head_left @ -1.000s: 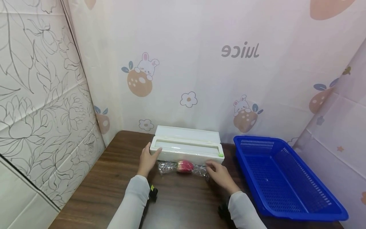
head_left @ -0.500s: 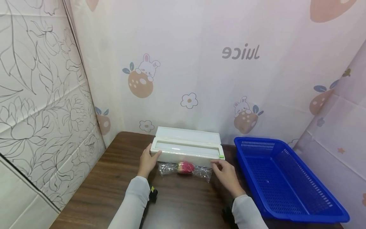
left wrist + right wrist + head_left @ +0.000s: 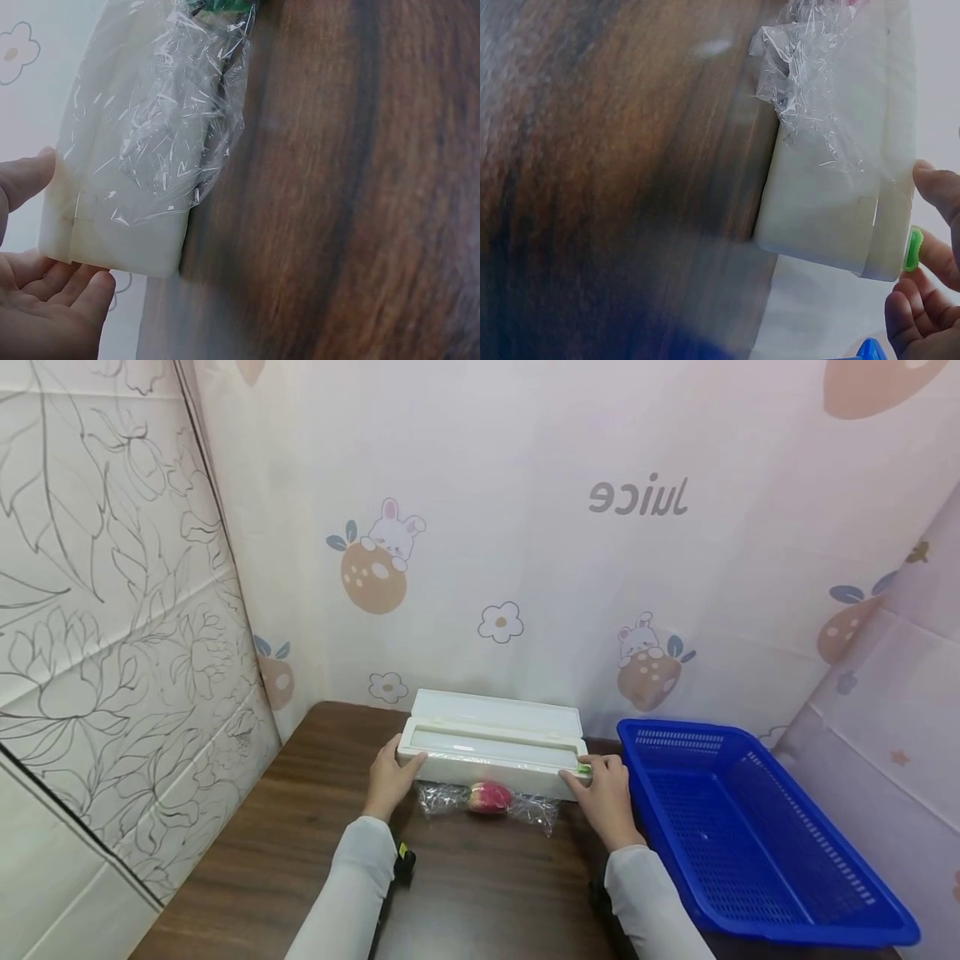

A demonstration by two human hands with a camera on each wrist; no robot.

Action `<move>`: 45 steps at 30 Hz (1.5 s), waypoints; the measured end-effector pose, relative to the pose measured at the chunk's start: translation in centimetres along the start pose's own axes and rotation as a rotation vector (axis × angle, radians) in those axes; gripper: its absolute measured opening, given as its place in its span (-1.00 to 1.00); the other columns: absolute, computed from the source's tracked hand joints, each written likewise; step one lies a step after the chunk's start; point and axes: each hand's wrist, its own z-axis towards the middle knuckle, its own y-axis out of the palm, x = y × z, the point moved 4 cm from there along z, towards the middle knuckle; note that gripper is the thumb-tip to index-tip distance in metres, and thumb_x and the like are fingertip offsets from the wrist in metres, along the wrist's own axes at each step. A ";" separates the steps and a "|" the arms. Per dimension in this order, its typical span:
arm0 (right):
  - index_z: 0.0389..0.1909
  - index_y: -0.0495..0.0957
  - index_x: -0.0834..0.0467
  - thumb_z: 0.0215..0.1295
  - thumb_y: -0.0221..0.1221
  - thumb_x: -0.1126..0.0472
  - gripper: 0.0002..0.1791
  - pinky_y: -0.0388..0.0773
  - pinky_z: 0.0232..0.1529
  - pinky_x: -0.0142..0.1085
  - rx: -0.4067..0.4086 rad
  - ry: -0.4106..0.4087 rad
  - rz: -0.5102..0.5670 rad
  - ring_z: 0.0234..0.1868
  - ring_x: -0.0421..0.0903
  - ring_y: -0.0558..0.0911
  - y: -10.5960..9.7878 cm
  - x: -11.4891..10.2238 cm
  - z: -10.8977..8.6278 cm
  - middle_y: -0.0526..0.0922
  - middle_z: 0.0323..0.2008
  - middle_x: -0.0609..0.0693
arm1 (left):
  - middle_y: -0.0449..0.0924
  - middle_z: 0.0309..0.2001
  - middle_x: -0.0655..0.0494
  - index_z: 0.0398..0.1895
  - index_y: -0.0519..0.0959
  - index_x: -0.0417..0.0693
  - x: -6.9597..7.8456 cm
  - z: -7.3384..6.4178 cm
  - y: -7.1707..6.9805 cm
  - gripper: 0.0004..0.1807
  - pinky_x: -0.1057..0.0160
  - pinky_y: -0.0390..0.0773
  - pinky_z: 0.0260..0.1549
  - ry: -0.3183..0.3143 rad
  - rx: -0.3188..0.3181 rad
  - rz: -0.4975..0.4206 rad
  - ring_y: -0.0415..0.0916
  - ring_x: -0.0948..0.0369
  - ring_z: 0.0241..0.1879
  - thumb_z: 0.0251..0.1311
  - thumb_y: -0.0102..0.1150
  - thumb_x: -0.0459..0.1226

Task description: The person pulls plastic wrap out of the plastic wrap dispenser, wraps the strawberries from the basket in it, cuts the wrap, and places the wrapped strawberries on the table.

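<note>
A white cling film dispenser (image 3: 491, 772) stands at the back of the table, lid (image 3: 495, 710) raised. My left hand (image 3: 387, 781) grips its left end, thumb on the front edge and fingers round the end. My right hand (image 3: 606, 793) holds the right end; in the right wrist view its index finger touches the green slide cutter (image 3: 913, 250) and its thumb lies at the box edge. Before the box lies a red and yellow fruit-like thing (image 3: 491, 797) in clear cling film (image 3: 534, 812), with loose film bunched on both sides. The film lies against the box front.
A blue plastic basket (image 3: 750, 935) stands to the right, close to my right hand. The brown wooden table (image 3: 480, 893) reaches back to a patterned curtain (image 3: 510, 543) behind the dispenser. A flower-patterned panel (image 3: 135, 652) borders the left.
My right hand has moved from the film's right side, rightwards and up, to the dispenser's right end and the green cutter. The film's right end is let go. My left hand stays.
</note>
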 end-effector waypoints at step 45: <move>-0.23 0.67 0.21 0.00 0.36 0.29 -0.75 0.62 -0.31 -0.13 -0.126 -0.346 -0.007 -0.31 -0.13 0.52 -0.8 -0.3 1.3 0.53 -0.37 -0.01 | 0.30 0.27 -0.23 0.31 0.23 -0.21 0.2 0.1 -0.6 -0.21 -0.17 0.28 0.20 -0.053 -0.044 -0.026 0.23 -0.08 0.22 0.08 0.26 -0.01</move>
